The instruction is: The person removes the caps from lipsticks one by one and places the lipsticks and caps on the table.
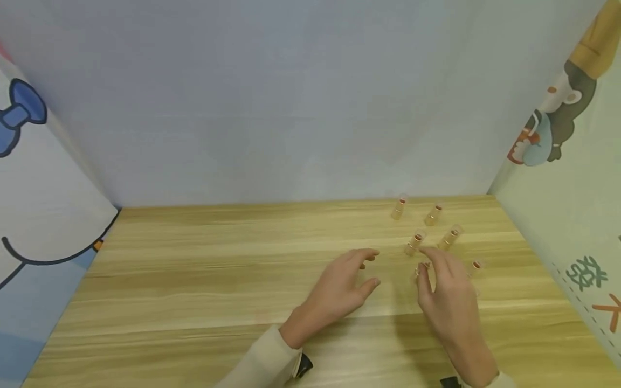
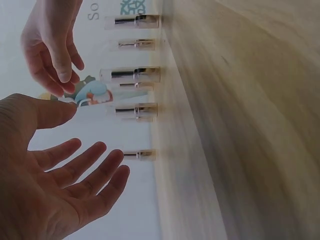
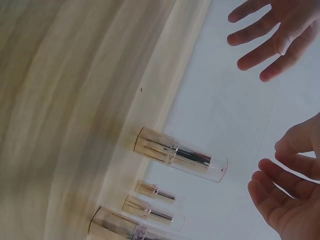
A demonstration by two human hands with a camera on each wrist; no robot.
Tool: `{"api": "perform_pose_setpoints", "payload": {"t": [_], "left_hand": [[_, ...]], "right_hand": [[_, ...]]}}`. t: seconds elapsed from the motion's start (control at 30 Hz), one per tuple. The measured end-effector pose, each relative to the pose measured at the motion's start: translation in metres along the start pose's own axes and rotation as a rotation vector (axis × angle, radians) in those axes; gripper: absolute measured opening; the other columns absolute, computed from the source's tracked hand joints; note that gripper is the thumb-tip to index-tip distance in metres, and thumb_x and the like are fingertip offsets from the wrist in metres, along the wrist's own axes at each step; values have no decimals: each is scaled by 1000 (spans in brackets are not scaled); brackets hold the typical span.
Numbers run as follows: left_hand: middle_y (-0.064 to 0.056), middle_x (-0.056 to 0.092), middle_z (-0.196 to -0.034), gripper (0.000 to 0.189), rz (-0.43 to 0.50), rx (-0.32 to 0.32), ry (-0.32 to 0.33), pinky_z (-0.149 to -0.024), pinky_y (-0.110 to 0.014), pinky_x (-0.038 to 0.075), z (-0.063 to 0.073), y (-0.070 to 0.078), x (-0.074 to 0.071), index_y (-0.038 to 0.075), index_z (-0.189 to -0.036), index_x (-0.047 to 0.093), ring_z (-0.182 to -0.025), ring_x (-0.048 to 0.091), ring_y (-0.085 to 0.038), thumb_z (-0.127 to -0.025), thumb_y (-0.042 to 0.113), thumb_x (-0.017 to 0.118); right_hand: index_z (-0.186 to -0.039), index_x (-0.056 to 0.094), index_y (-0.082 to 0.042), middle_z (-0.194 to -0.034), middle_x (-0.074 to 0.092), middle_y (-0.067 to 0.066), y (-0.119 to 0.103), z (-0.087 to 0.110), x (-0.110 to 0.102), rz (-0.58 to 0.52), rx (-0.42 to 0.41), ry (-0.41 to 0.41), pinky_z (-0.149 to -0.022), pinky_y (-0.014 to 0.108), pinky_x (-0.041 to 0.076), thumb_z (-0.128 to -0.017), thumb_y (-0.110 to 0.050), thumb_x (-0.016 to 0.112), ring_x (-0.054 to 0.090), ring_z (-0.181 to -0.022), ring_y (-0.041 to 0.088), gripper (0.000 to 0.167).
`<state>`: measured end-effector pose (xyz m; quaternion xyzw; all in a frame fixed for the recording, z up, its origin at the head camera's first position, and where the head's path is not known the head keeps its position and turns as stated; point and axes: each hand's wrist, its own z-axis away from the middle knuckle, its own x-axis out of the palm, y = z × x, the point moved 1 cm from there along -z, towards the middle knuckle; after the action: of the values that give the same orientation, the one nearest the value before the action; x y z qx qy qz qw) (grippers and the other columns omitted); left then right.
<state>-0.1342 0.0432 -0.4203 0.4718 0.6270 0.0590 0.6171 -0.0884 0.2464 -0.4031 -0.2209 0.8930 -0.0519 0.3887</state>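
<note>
Several lipsticks with gold bases and clear caps stand upright on the wooden table, among them one at the back point(image 1: 399, 209) and one farther forward point(image 1: 414, 243). My right hand point(image 1: 453, 302) hovers above the near part of the group, fingers loosely bent and holding nothing. Partly hidden behind its thumb and fingertips is another lipstick point(image 1: 416, 274). In the right wrist view the closest lipstick point(image 3: 177, 152) stands apart from the fingertips. My left hand point(image 1: 335, 288) is raised left of the group, its fingers spread and relaxed with nothing in them.
A plain pale backdrop point(image 1: 301, 108) rises behind the table point(image 1: 194, 269). Printed panels with cartoon figures flank it, one on the left point(image 1: 53, 178) and one on the right point(image 1: 572, 215). More lipsticks, such as one at the right point(image 1: 450, 238), stand near the right hand.
</note>
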Motion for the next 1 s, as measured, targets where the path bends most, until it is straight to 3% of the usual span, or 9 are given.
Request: {"api": "perform_pose_setpoints", "payload": {"t": [0.33, 0.57, 1.0], "left_hand": [[-3, 71, -134, 47, 109, -24, -47, -93, -25, 57, -16, 10, 19, 14, -145, 57, -113, 71, -18, -100, 22, 71], [-5, 73, -129, 41, 173, -58, -59, -90, -20, 56, -23, 18, 35, 11, -139, 62, -111, 71, -18, -99, 16, 70], [-5, 75, -126, 37, 162, -104, -63, -91, -19, 57, -38, 34, 67, 11, -134, 66, -109, 73, -16, -98, 11, 71]], "right_hand": [[-115, 68, 9, -110, 71, 27, 9, 1, -1, -16, 48, -10, -83, 57, 60, -83, 14, 76, 67, -103, 46, 34], [-115, 66, 12, -109, 70, 28, 13, 2, 1, -6, 37, -46, -81, 55, 63, -80, 15, 79, 68, -100, 46, 37], [-114, 67, 11, -104, 71, 26, 21, 8, 1, -9, 38, -51, -75, 52, 63, -76, 18, 81, 70, -93, 41, 41]]}}
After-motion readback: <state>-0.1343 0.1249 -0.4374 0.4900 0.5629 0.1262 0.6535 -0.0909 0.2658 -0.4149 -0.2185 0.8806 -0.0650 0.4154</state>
